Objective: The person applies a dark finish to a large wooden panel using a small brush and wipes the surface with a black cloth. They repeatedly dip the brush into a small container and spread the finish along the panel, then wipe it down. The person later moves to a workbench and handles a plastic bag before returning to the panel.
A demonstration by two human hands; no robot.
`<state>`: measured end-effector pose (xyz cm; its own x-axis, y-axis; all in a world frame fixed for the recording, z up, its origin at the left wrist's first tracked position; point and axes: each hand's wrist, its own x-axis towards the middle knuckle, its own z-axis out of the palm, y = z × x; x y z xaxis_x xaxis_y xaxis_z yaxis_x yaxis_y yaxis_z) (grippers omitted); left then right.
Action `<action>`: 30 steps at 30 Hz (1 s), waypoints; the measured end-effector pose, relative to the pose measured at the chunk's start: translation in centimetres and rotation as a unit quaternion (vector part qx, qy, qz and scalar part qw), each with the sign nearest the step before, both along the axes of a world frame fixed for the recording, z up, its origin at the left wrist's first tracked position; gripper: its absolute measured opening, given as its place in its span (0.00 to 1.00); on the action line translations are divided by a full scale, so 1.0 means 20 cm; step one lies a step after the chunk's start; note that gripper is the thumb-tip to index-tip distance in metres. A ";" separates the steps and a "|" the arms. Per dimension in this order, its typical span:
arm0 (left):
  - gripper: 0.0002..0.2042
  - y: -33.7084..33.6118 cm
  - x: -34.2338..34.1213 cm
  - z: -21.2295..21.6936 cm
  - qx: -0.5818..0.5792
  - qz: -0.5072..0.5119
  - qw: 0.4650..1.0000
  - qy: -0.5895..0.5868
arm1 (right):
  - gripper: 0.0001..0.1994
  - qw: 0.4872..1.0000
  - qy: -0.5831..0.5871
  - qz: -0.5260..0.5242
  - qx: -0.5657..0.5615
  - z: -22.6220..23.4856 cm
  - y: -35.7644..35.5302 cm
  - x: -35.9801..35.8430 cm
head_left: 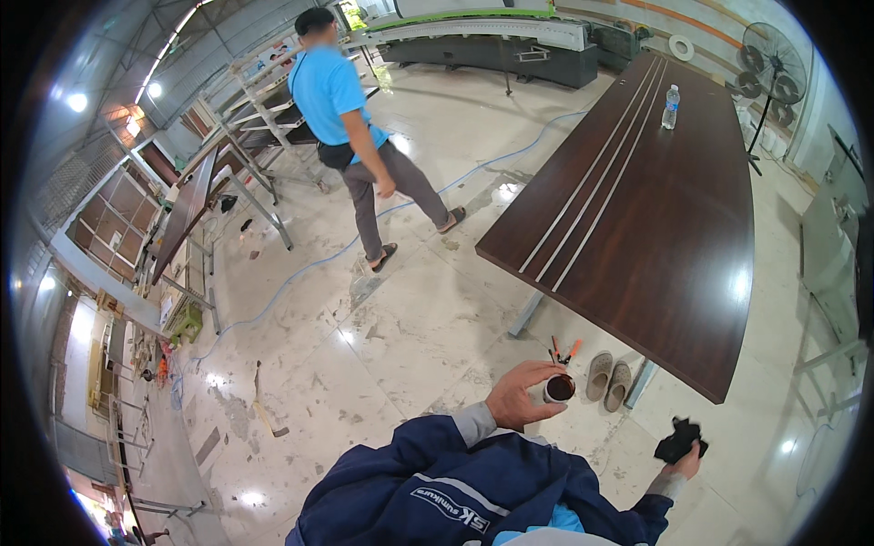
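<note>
My left hand (pixel 517 397) is wrapped round a small white cup (pixel 553 391) with dark brown liquid in it. Off to the right, my right hand (pixel 687 461) grips a bunched black cloth (pixel 678 441). Ahead of both hands lies a long, glossy dark brown wooden panel (pixel 651 246) with three pale strips running along its left part. Neither hand touches the panel. A clear water bottle (pixel 671 107) stands upright towards its far end.
Under the panel's near end are a pair of clogs (pixel 607 382), orange-handled pliers (pixel 565 351) and metal legs. A person in a blue shirt (pixel 330 96) stands mid-stride at the left. A blue hose (pixel 309 267) crosses the floor. A fan (pixel 772 68) stands far right.
</note>
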<state>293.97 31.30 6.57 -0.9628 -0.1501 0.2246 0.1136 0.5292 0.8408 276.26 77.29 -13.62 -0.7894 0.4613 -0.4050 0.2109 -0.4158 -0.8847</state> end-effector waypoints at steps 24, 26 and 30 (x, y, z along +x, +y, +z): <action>0.30 -0.91 -0.41 -0.04 0.054 0.049 0.994 0.079 | 0.18 0.749 0.258 0.361 0.492 0.73 -1.74 -0.88; 0.30 -0.94 -0.45 -0.03 0.045 0.037 0.993 0.099 | 0.14 0.817 0.116 0.512 0.236 0.69 -1.91 -0.72; 0.30 -0.96 -0.54 0.00 0.043 -0.002 0.993 0.112 | 0.17 0.772 0.061 0.625 -0.094 0.73 -2.19 -0.45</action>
